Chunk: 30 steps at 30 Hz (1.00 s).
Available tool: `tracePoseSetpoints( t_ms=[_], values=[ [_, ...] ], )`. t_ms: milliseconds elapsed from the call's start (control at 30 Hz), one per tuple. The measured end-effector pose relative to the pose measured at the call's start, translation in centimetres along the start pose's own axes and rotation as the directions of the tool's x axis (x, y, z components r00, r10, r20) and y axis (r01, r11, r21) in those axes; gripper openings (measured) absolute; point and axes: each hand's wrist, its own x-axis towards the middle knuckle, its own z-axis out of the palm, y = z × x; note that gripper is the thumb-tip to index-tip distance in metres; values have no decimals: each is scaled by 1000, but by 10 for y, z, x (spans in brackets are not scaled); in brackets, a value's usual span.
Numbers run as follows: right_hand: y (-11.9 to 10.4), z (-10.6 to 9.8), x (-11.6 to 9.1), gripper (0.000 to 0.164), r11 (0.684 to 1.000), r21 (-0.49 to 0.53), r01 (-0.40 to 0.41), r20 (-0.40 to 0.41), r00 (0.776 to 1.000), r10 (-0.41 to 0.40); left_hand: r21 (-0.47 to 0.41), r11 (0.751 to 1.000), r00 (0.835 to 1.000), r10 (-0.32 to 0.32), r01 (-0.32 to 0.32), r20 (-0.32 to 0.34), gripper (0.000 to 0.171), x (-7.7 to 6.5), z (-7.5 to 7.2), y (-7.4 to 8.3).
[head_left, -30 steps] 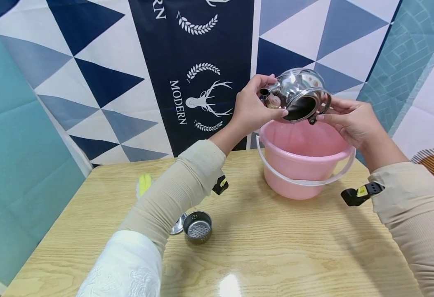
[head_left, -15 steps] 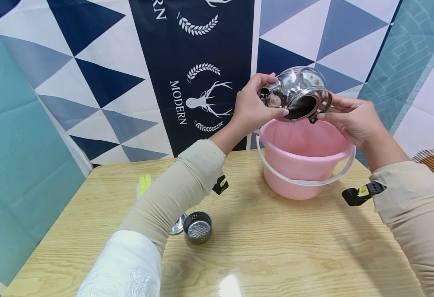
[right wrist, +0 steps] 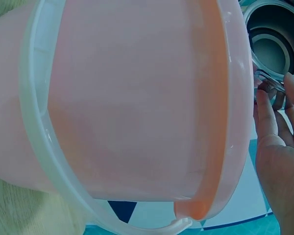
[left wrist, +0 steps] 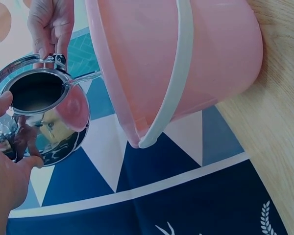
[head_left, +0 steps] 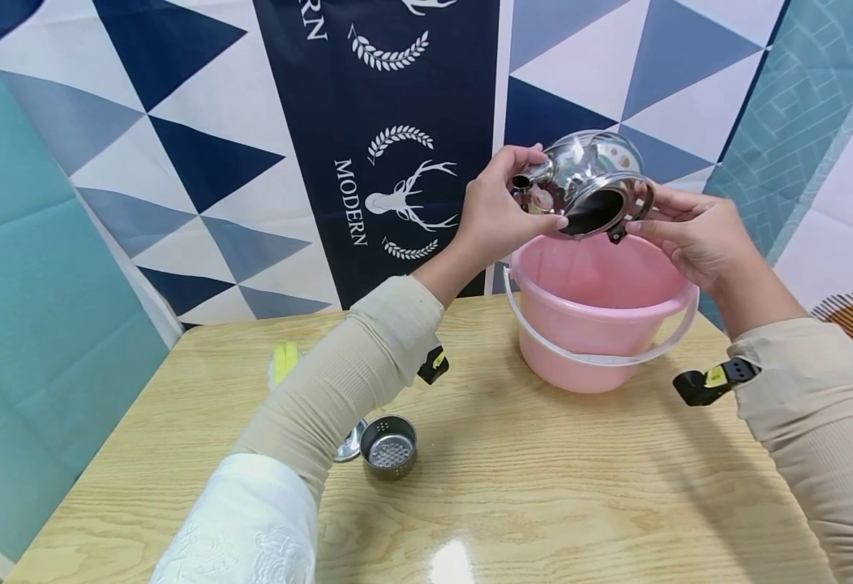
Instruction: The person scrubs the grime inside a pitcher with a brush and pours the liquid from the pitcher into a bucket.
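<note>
A shiny steel teapot [head_left: 590,158] is tipped over the pink bucket [head_left: 580,341], its lidless mouth facing forward and down. My left hand [head_left: 495,199] grips the spout side, with the thumb at the mouth's rim. On the other side, my right hand [head_left: 700,235] pinches the teapot's handle near its hinge. In the left wrist view a thin clear stream of water [left wrist: 87,76] runs from the teapot's mouth toward the bucket. The right wrist view shows the dark inside of the teapot [right wrist: 269,51] beyond the bucket's rim.
A perforated steel strainer basket [head_left: 388,448] stands on the wooden table [head_left: 543,487]. Beside it lies a round metal lid [head_left: 351,444], partly hidden by the left sleeve. A yellow and white item [head_left: 283,361] lies farther back. The bucket's white handle [head_left: 602,359] hangs down in front.
</note>
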Motion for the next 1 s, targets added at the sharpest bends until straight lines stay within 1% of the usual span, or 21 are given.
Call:
tracePoseSetpoints(
  t_ms=[267,467,567,733,1000],
  values=[
    [-1,-1,2,52,999,25,25,18,1000,-26,3,1000,1000,12,-12,-7,65,0,1,0],
    [-2,-2,1,50,1000,2,22,4,1000,-22,21,999,999,31,-31,-9,65,-1,2,-1],
    [-3,-2,2,49,1000,7,25,5,1000,-25,25,999,999,38,-37,-13,66,-1,2,-1],
    [-3,-2,2,50,999,31,42,17,999,-42,31,998,999,48,-47,-16,66,0,2,-1],
    [-4,1,2,53,998,28,55,17,998,-55,61,996,998,62,-60,-26,66,0,0,0]
  ],
)
